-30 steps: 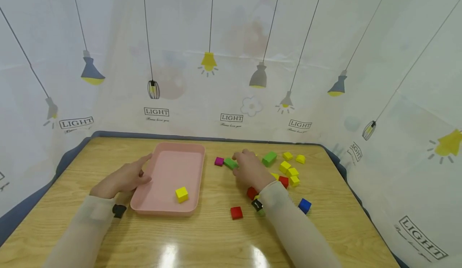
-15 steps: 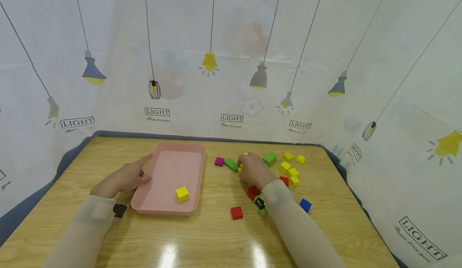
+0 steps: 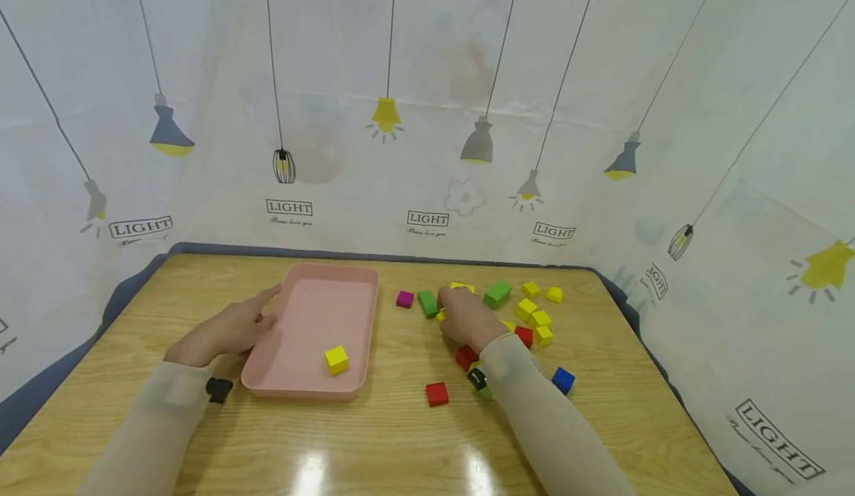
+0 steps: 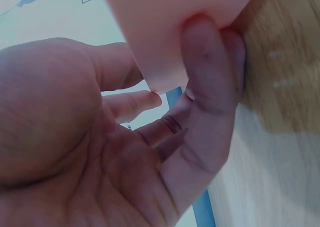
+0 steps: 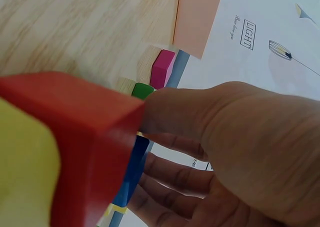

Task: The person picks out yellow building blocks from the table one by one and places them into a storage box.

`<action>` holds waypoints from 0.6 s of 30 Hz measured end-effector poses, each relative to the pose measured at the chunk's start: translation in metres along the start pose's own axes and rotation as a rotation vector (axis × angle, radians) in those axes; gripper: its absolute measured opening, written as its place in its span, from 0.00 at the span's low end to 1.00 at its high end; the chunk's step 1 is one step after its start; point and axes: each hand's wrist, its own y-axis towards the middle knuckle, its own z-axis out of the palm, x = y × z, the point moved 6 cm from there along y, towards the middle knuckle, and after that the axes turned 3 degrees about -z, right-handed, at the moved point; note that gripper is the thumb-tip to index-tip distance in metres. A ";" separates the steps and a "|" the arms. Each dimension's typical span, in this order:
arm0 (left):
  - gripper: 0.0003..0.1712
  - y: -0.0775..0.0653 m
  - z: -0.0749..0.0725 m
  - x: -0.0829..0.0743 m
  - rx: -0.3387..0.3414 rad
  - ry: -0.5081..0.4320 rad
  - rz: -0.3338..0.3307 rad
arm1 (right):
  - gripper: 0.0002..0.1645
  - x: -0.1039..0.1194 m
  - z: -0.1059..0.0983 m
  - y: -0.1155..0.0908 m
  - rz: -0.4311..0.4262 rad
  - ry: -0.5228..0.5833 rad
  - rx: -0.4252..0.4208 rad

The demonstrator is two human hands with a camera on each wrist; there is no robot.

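Observation:
My left hand (image 3: 223, 333) grips the left wall of a pink tray (image 3: 370, 318), thumb over the rim and fingers against the outside in the left wrist view. A yellow cube (image 3: 337, 360) sits in the tray near its front right corner. My right hand (image 3: 470, 320) reaches down among loose blocks with its fingers bent. A yellow block (image 3: 441, 316) and a green block (image 3: 428, 304) show right at its fingertips. In the right wrist view a blue block (image 5: 132, 172) overlaps the fingers, and a red block (image 5: 95, 117) hides the thumb tip; I cannot tell what is pinched.
A magenta block (image 3: 404, 299) lies between tray and right hand. Right of the hand are another green block (image 3: 497, 295), several yellow blocks (image 3: 540, 319) and a blue cube (image 3: 563, 381). A red block (image 3: 437, 393) lies nearer the front. Printed fabric (image 3: 374, 206) stands behind the table.
My right hand has shifted right, then slightly back left, its fingers drawing in. The green block at its fingertips has turned more upright in view. My left hand and the tray stay put.

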 end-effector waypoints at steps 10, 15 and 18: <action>0.37 -0.001 0.000 -0.003 0.008 -0.008 -0.005 | 0.21 0.005 -0.005 -0.002 -0.011 0.016 -0.021; 0.37 -0.002 0.000 -0.004 0.013 -0.016 -0.015 | 0.19 0.019 -0.012 -0.006 -0.046 -0.004 -0.057; 0.37 -0.002 0.001 -0.003 0.013 -0.011 -0.009 | 0.19 0.030 -0.016 -0.007 -0.063 -0.010 -0.066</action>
